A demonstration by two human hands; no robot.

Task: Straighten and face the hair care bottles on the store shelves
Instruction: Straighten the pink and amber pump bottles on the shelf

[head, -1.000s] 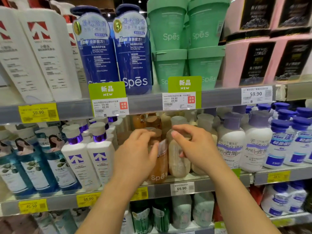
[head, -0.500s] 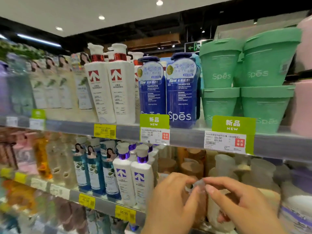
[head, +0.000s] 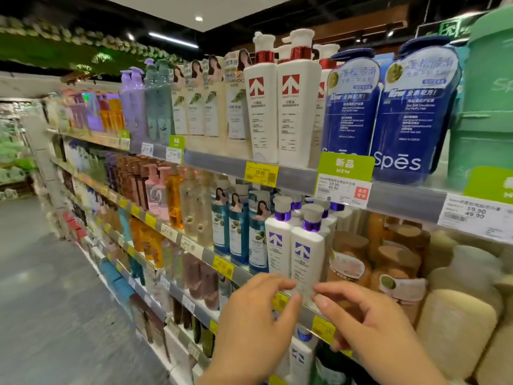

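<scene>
Two white pump bottles with purple collars and arrow logos (head: 306, 262) stand at the front of the middle shelf (head: 394, 201). My left hand (head: 258, 320) and my right hand (head: 369, 326) hover right in front of their bases, fingers loosely curved, fingertips nearly meeting, holding nothing. I cannot tell whether the fingertips touch the bottle. The amber wood-capped bottles (head: 352, 262) stand to the right of my hands. Cream bottles (head: 458, 323) fill the far right.
Teal bottles with portrait tags (head: 238, 226) stand left of the white ones. The upper shelf carries white red-collared pumps (head: 280, 107), blue Spes pouches (head: 410, 112) and green tubs (head: 488, 93). Price tags line the shelf edges. The aisle floor (head: 41, 273) runs off to the left.
My hands have let go of the amber and clear bottles and shifted left to the white purple-collared bottles. My view has swung left and up, taking in the aisle.
</scene>
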